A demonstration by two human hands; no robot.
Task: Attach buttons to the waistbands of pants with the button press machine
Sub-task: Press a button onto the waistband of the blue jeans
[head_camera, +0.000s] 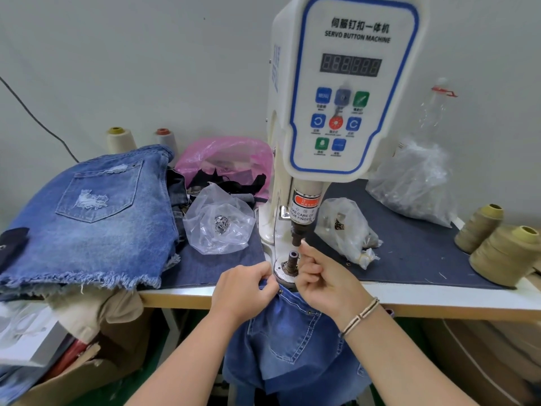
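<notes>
- Pants (292, 341) hang off the table's front edge at about 6 o'clock from the press post, with the waistband (278, 290) pulled up right against the machine base.
- Your left hand (243, 291) has its fingers curled around the waistband edge, pinching the denim just at 7 o'clock of the lower die (292, 260).
- Your right hand (319, 276) sits at 4 o'clock of the die, fingers curled tight with the fingertips up near the upper punch (298, 234). It looks like it's pinching something small, maybe a button, but I honestly can't tell what's in there.
- The key bit, I'd say: the waistband runs roughly 9-to-3 across the front, and the die is just at 12 o'clock from it. So the fabric needs to slide up and over the post. Both hands are close, the right one a touch nearer the die.
- The button machine (348, 92) has a finger warning label on the ram, and your right fingertips are very near that gap, so watch it.
- Count-wise: one pair in your hands, a stack of denim shorts (93, 218) at 9 o'clock, two clear bags of metal hardware flanking the machine, the left bag (219, 221) and the right bag (345, 227), one big crinkly bag, one pink bag, and four thread cones in view.
</notes>
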